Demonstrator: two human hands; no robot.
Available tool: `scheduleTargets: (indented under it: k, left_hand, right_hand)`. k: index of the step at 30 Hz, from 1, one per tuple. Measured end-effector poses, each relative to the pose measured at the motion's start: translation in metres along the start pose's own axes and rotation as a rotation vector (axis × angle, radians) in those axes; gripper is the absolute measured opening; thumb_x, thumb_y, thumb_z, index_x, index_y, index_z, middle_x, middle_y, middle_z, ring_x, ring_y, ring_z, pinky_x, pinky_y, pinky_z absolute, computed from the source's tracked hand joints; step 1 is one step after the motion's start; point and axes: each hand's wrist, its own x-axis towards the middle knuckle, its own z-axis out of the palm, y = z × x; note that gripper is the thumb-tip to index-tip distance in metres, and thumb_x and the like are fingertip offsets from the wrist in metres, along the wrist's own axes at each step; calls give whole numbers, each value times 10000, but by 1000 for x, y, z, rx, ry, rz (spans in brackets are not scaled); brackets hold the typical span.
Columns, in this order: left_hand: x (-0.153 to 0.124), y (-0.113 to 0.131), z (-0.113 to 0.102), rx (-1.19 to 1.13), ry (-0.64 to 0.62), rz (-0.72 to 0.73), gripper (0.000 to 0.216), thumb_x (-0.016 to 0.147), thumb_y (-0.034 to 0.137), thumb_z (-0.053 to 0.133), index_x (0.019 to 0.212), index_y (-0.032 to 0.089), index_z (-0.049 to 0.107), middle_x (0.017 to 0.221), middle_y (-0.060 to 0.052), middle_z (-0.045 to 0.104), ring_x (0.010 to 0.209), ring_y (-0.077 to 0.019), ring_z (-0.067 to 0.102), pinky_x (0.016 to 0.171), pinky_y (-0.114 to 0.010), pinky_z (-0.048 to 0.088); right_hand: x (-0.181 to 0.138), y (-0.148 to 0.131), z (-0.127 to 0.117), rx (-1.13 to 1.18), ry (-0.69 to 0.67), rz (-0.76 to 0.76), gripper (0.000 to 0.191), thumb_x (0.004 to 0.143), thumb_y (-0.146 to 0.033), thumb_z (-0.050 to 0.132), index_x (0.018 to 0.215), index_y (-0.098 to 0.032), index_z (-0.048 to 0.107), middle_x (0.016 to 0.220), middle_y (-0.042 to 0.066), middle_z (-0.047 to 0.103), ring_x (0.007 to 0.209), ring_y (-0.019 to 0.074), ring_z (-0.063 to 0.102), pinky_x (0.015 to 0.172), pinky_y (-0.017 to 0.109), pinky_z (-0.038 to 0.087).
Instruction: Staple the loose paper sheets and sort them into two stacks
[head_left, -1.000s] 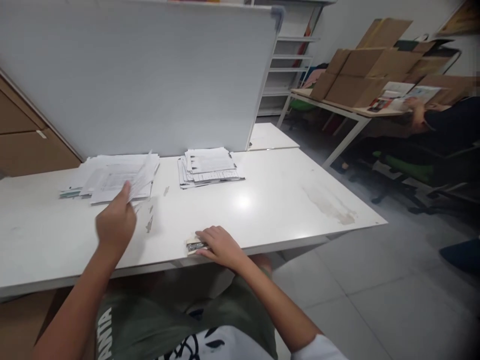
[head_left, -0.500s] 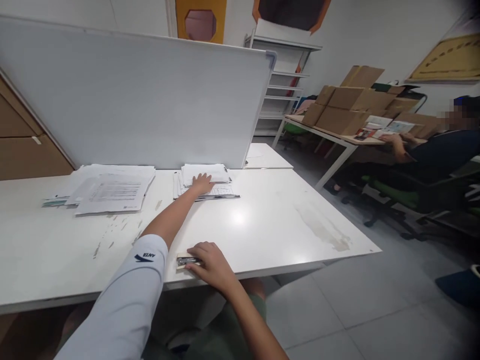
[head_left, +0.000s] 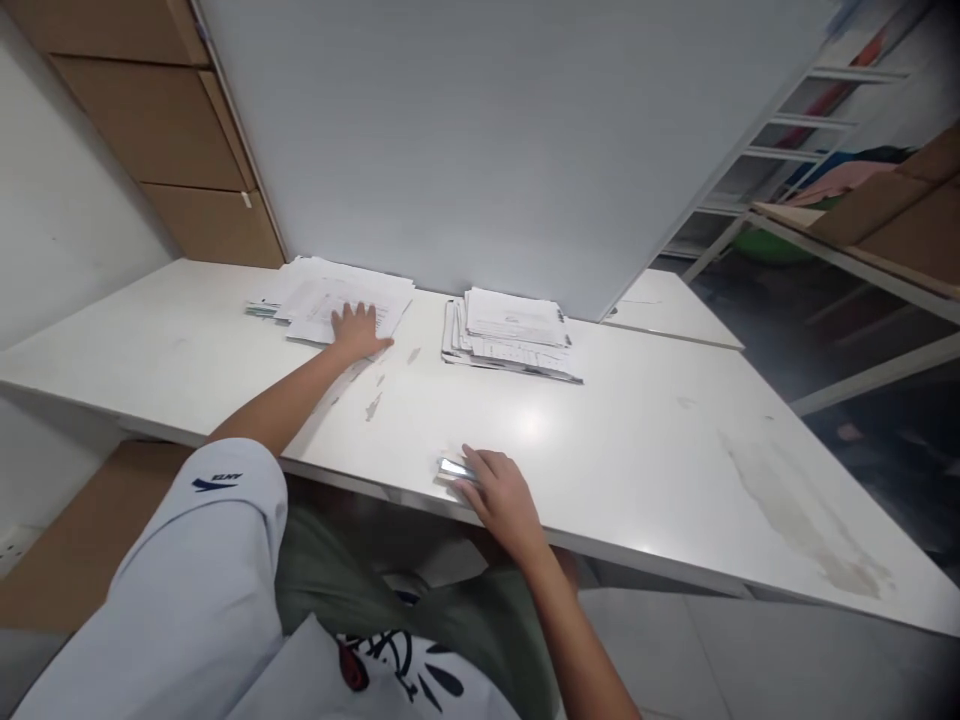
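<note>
My left hand (head_left: 357, 330) is stretched out over the left stack of printed papers (head_left: 315, 310), fingers spread on the front part of the top sheet. Close to the table's front edge, my right hand (head_left: 501, 495) is wrapped over a stapler (head_left: 454, 469), whose metal end sticks out to the left of the fingers. The rest of the stapler is hidden under the palm. A second paper stack (head_left: 517, 325) lies to the right of my left hand, its sheets unevenly piled, with neither hand on it.
A large whiteboard (head_left: 480, 150) stands upright along the back of the white table (head_left: 645, 430). Cardboard boxes (head_left: 161, 125) are piled at the back left. To the right are a metal shelf (head_left: 795, 140) and another table (head_left: 795, 222) bearing boxes.
My left hand has left the right-hand paper stack and moved left onto the left stack. My right hand stays on the stapler. The view has turned left and down.
</note>
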Motion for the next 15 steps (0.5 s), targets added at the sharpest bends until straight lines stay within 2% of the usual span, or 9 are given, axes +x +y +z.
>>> scheduleTargets:
  k: [2, 4, 6, 8, 9, 11, 15]
  left_hand:
    - [-16, -21, 3, 44, -93, -27, 980, 821, 674, 526, 1541, 86, 215, 1607, -235, 182, 1452, -483, 144, 1118, -644, 182]
    - [-29, -27, 4, 88, -98, 8, 934, 863, 636, 486, 1552, 96, 162, 1600, -245, 195, 1437, -466, 214, 1096, -610, 245]
    - [-37, -25, 3, 129, -71, 43, 732, 923, 449, 471, 1517, 80, 254, 1498, -256, 400, 1349, -398, 408, 1094, -542, 272]
    - [-42, -19, -3, 150, -68, 66, 516, 921, 257, 466, 1400, 67, 435, 1274, -225, 615, 1176, -311, 572, 1108, -484, 254]
    - [-45, -16, -6, 153, -72, 73, 441, 906, 194, 470, 1326, 65, 502, 1168, -208, 668, 1103, -283, 610, 1111, -465, 245]
    - [-53, -10, -14, 159, -76, 83, 361, 883, 127, 484, 1229, 54, 558, 1056, -204, 699, 1036, -271, 638, 1084, -449, 278]
    - [-87, 7, -22, 161, -94, 103, 311, 876, 67, 465, 1162, 45, 582, 1010, -227, 701, 1015, -291, 661, 918, -402, 414]
  right_hand:
    - [-3, -2, 1, -54, 26, -37, 439, 989, -382, 463, 1382, -188, 487, 1078, 150, 643, 940, 276, 588, 788, 428, 520]
    - [-4, -3, 1, -86, 40, -32, 439, 986, -372, 473, 1392, -206, 476, 1087, 151, 630, 958, 280, 581, 803, 434, 519]
    - [-5, -3, 2, -108, 47, -12, 433, 984, -370, 472, 1392, -223, 476, 1091, 149, 619, 969, 283, 577, 815, 444, 517]
    - [-6, -3, 3, -124, 54, -4, 430, 982, -365, 472, 1388, -226, 477, 1084, 148, 613, 970, 285, 570, 819, 452, 517]
    - [-6, -3, 3, -131, 60, -3, 428, 980, -361, 473, 1386, -225, 477, 1081, 148, 611, 969, 286, 566, 821, 456, 517]
    - [-7, -2, 4, -146, 77, -1, 426, 977, -350, 474, 1384, -224, 479, 1077, 149, 609, 964, 289, 562, 822, 464, 517]
    - [-9, -3, 4, -156, 92, 1, 411, 976, -306, 453, 1379, -235, 488, 1064, 144, 614, 955, 289, 564, 810, 464, 518]
